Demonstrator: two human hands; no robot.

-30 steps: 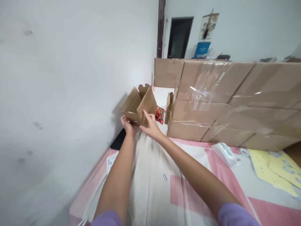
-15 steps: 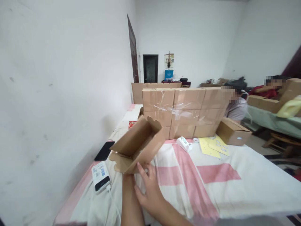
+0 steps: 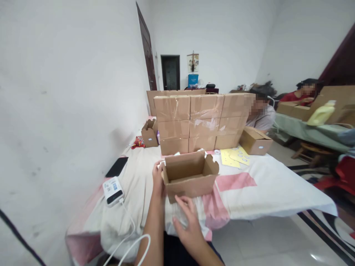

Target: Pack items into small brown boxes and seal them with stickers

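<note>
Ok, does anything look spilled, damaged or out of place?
Nothing looks spilled, and the open box shows no clear damage. One oddity: a loop of white cable appears to cross the left forearm, where it might snag. The yellow sheets also overlap askew.

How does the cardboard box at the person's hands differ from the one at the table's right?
The open cardboard box gapes at the top; the right-side box looks mostly covered there. The left hand holds the open cardboard box; the right-side box stands away from it. Both are brown cardboard.
</note>
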